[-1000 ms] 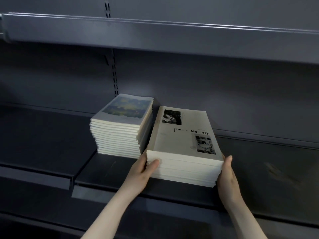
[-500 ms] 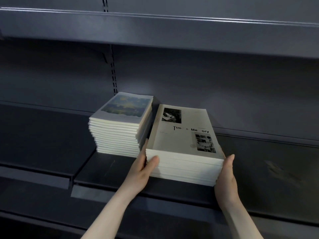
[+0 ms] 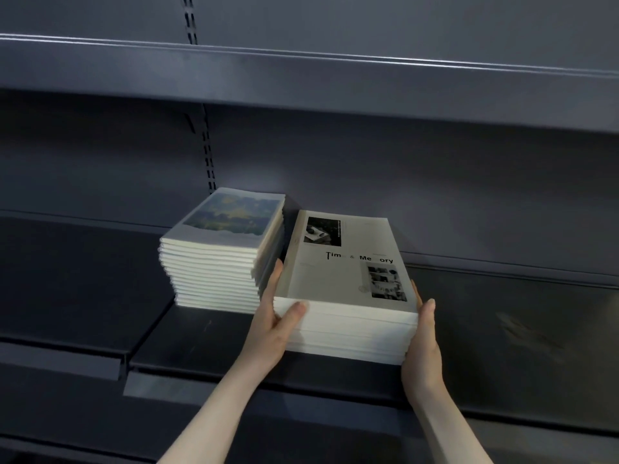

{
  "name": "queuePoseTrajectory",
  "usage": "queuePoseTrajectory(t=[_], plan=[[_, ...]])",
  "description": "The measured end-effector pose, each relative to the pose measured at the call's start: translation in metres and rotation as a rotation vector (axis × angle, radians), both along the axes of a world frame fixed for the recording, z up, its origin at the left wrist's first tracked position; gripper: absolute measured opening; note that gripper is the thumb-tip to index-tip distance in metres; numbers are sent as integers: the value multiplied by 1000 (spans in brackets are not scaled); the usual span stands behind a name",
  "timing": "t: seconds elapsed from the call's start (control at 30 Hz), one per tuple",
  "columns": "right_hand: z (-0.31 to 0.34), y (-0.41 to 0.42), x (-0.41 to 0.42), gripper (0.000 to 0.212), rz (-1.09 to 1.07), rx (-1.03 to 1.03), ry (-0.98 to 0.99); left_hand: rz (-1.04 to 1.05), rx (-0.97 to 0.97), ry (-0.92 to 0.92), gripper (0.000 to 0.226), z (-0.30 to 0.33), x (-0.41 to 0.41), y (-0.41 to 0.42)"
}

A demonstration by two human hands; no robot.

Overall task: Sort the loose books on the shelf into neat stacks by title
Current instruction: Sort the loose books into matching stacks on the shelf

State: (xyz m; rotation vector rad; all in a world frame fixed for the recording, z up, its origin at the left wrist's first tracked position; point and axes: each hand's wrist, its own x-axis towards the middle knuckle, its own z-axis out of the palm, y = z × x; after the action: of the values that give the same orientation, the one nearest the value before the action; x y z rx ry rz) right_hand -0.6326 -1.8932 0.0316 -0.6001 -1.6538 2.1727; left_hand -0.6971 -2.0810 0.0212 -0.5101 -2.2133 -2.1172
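Head camera: two bare hands bracket a stack of pale grey books [image 3: 345, 316] on a dark metal shelf [image 3: 207, 336]. The left hand [image 3: 273, 324] is laid flat against the stack's left side, its fingers pressed together and running back into the narrow gap beside the neighbouring pile, while the thumb hooks round the near left corner and rests on the white page edges. The right hand [image 3: 422, 343] cups the near right corner, fingers held close together along the right side and the thumb upright by the top edge; how far those fingers reach behind the stack cannot be told. The top cover carries two black-and-white photographs and lettering that reads partly as "Tim" and "Me ory". The stack sits flat on the shelf near its front edge, its long sides angled slightly to the right. Just to its left, further back and taller, stands a second stack of books [image 3: 217, 262] whose top cover shows a blue and yellow painted scene; its page edges are a little uneven. An upper shelf [image 3: 335, 82] spans the frame above, with a slotted upright [image 3: 209, 162] on the back panel
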Motion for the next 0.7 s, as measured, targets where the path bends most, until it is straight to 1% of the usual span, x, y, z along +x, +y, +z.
queuePoseTrajectory(t=[0.07,0.17,0.3,0.4,0.47,0.53,0.6,0.63,0.67,0.7], plan=[[0,0,1,56,13,22,10,-8,22,-2,61,1,2,-1],[2,1,0,53,25,39,43,17,31,-20,42,8,6,2],[1,-1,-3,69,18,88,111,41,18,-43,44,9,6,5],[2,-2,-4,66,2,150,170,69,34,-31,42,8,5,6],[2,-3,-7,67,-14,164,188,93,11,-4,54,7,4,8],[0,-4,-10,68,-47,168,189,116,0,10,58,8,3,10],[1,-6,-12,60,-72,192,183,137,-8,33,56,7,1,11],[1,-5,-12,50,-78,204,179,133,-16,33,55,9,2,10],[2,-5,-12,42,-73,208,171,121,-13,18,54,11,3,10],[2,-3,-11,40,-63,204,158,107,-5,-19,52,12,4,9]])
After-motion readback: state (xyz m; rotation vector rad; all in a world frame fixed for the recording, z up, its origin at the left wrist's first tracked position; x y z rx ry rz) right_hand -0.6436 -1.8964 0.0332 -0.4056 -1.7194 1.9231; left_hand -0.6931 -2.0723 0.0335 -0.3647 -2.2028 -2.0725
